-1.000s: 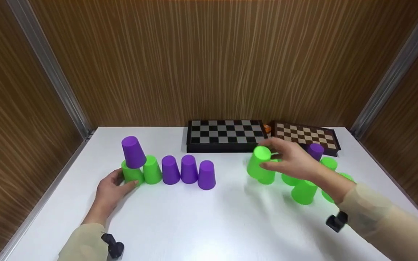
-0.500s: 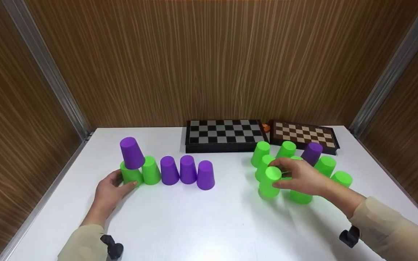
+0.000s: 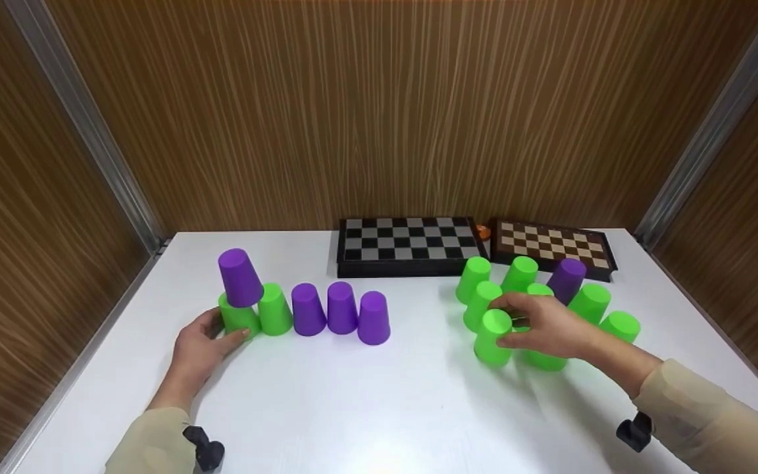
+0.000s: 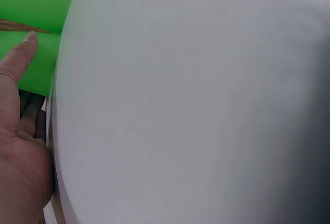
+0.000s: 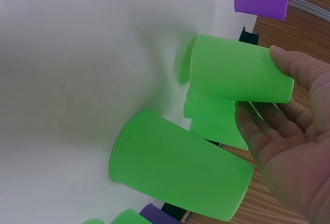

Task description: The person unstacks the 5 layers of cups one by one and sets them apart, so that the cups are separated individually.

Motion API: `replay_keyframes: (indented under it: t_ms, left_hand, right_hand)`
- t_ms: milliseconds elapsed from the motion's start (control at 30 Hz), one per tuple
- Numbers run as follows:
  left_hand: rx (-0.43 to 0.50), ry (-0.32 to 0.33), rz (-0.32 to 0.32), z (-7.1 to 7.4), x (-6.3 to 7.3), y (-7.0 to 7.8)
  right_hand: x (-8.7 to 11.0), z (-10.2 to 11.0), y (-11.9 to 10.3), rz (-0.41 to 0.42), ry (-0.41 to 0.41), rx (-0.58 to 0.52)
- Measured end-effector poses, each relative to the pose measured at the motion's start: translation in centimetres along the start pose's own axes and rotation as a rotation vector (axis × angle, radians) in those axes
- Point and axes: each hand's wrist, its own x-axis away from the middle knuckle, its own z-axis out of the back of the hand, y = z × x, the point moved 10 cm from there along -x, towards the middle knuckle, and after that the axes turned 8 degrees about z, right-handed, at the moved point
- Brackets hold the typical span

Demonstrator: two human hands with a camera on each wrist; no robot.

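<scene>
At the left end of a row of upside-down cups, my left hand (image 3: pixel 200 352) grips a green cup (image 3: pixel 237 320), thumb on its near side. A purple cup (image 3: pixel 241 278) sits slightly tilted on top, over that cup and the neighbouring green cup (image 3: pixel 276 311). Further right in the row stand three purple cups (image 3: pixel 342 309). My right hand (image 3: pixel 547 326) pinches a green cup (image 5: pixel 237 72) near its narrow end, thumb on one side and fingers on the other. In the right wrist view a shadow lies beside its rim. More green cups (image 3: pixel 483 306) stand right behind it.
Several green cups (image 3: pixel 591 303) and one purple cup (image 3: pixel 566 282) cluster around the right hand. A black-and-grey checkered board (image 3: pixel 412 247) and a brown checkered board (image 3: pixel 550 247) lie at the back, an orange object (image 3: pixel 483 232) between them. Wood-grain walls enclose the white table (image 3: pixel 353 408).
My right hand has brought its green cup toward me and slightly right, down to the front of the right cluster. The left hand has stayed on its cup.
</scene>
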Motion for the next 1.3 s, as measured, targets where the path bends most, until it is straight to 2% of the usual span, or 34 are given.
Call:
replay_keyframes:
  t_ms: [433, 700, 867, 967, 1100, 1300]
  left_hand:
    - [0.020, -0.005, 0.007, 0.1, 0.1, 0.0]
    - [0.003, 0.004, -0.004, 0.2, 0.3, 0.2]
    - [0.004, 0.005, -0.013, 0.2, 0.3, 0.3]
    - [0.009, 0.004, -0.021, 0.3, 0.2, 0.3]
    - [0.006, 0.004, -0.022, 0.3, 0.2, 0.3]
    - [0.009, 0.008, -0.019, 0.1, 0.1, 0.3]
  right_hand:
    - [0.0, -0.3, 0.3, -0.034, -0.017, 0.002]
    - [0.0, 0.4, -0.1, -0.002, -0.013, -0.003]
    - [-0.3, 1.5, -1.6, 0.032, -0.006, 0.004]
    - [-1.4, 2.3, -3.1, 0.043, 0.006, 0.027]
    - [-3.9, 2.9, -5.7, 0.078, 0.038, 0.026]
    - [-9.7, 0.9, -10.6, 0.119, 0.077, -0.024]
